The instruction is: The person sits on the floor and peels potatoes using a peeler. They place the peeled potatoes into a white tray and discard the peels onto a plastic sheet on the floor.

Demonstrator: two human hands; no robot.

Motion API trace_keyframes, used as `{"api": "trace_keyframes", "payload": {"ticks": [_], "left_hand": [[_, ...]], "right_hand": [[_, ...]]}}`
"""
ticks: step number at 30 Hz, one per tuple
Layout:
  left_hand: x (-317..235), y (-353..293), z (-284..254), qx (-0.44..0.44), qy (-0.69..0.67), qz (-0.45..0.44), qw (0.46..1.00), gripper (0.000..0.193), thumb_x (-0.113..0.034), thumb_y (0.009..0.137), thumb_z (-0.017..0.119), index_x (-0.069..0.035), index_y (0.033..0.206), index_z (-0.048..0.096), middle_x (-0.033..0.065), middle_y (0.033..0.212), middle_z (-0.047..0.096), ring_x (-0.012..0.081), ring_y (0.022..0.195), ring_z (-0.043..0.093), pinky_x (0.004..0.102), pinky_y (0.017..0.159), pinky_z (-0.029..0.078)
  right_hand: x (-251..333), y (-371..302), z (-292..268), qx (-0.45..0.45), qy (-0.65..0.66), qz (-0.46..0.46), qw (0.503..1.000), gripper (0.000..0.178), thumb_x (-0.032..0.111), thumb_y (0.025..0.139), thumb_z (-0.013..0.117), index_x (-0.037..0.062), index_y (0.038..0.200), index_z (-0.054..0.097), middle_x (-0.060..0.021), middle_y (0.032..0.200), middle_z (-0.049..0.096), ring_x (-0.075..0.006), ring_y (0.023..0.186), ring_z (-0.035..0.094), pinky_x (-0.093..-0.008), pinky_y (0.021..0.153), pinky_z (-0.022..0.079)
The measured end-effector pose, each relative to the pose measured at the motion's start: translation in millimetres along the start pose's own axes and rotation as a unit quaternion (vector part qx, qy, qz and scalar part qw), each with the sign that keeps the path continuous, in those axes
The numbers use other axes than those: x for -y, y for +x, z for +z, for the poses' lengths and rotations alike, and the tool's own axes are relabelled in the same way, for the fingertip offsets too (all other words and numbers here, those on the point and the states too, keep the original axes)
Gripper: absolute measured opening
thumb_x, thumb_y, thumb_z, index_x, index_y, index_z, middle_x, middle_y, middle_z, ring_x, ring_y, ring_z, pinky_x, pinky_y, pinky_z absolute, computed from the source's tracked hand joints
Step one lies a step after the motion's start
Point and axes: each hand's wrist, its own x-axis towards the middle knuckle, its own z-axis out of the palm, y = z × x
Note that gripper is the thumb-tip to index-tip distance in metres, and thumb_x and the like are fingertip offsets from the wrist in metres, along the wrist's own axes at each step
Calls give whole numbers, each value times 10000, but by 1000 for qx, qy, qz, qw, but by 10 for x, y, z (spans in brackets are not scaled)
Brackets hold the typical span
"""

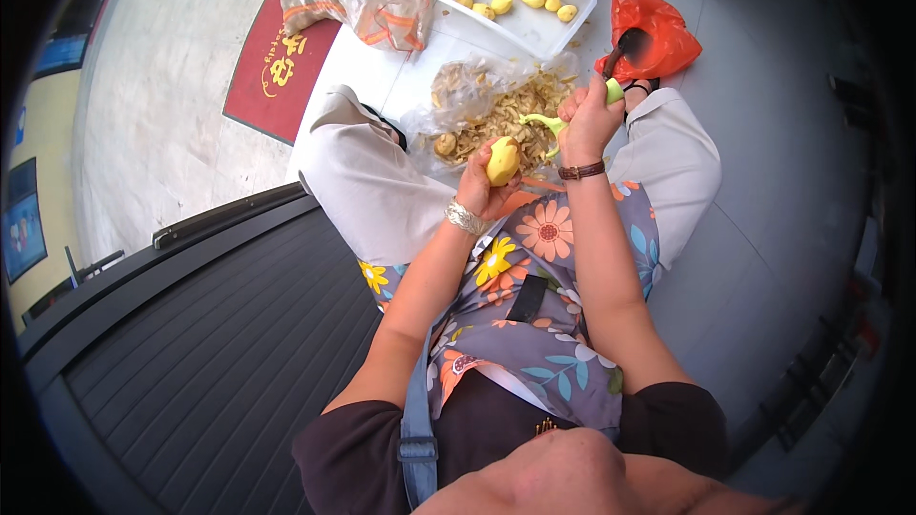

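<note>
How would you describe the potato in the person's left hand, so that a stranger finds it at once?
Start at the white tray of peeled potatoes on the floor, then come down past the heap of peelings to the person's lap. The potato is in the left hand, beside the green peeler. It alone is held above the floor.

left hand [480,189] — grips potato [503,161] | right hand [587,122] — green peeler [553,124] (blade beside potato) | peelings [506,114] below

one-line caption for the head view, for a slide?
Seated person's left hand holds a potato; right hand holds a green peeler.
</note>
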Motion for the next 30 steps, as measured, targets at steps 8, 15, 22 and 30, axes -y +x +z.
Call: {"api": "trace_keyframes", "payload": {"ticks": [8, 15, 22, 30], "left_hand": [[-8, 10, -11, -16, 155, 62, 986, 535, -430, 766, 588, -99, 1148, 413, 49, 942, 528, 150, 756, 517, 264, 612, 425], [-65, 24, 39, -6, 65, 9, 998, 399, -381, 865, 464, -106, 1150, 425, 77, 950, 532, 182, 764, 506, 285, 620, 409], [-3, -4, 8, -5, 138, 26, 990, 382, -405, 870, 463, -81, 1071, 445, 55, 877, 510, 169, 652, 483, 266, 537, 389], [-26, 8, -14, -7, 70, 20, 997, 422, -446, 853, 476, -88, 1074, 472, 72, 851, 531, 190, 647, 506, 292, 559, 413]], "right_hand": [[-159, -140, 138, -28, -111, -115, 987, 216, 117, 834, 503, 61, 747, 314, -11, 493, 348, -100, 343, 301, -263, 314, 275], [119, -106, 25, -19, 24, 6, 1000, 249, 116, 832, 484, 85, 672, 295, 9, 480, 300, -96, 364, 278, -263, 344, 245], [4, -313, 117, 20, -15, 34, 999, 225, 129, 840, 487, 90, 710, 308, 10, 503, 328, -87, 364, 291, -257, 338, 238], [15, -71, -22, -13, 24, -7, 1000, 220, 102, 829, 473, 75, 684, 310, 9, 469, 303, -92, 343, 278, -263, 323, 246]]}}
